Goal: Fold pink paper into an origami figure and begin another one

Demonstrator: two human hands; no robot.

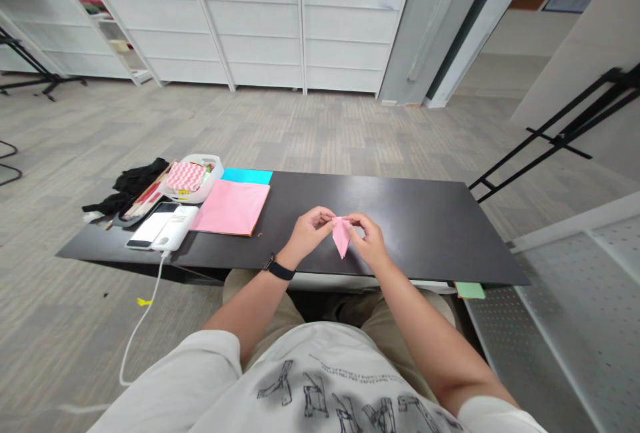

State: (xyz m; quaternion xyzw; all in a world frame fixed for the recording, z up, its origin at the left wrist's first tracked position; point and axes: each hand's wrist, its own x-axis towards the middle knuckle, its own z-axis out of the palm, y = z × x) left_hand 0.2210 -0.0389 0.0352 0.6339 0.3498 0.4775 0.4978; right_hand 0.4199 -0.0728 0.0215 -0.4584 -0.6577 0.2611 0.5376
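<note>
A small piece of folded pink paper [341, 238] is held between my two hands over the near part of the dark table. It tapers to a point toward me. My left hand [311, 233] pinches its upper left corner with thumb and fingers. On the other side, my right hand [368, 238] grips the upper right edge, thumb in front. The fingertips hide the paper's top corners. To the left lies a stack of pink paper sheets [231, 208], with a blue sheet [249, 176] showing behind it.
On the table's [425, 226] left end are a white basket [216, 170] with a pink-and-white patterned item, a phone [153, 225], a white power bank [175, 228] with a cable, and black cloth [140, 176]. Green paper [470, 290] pokes out below the near right edge.
</note>
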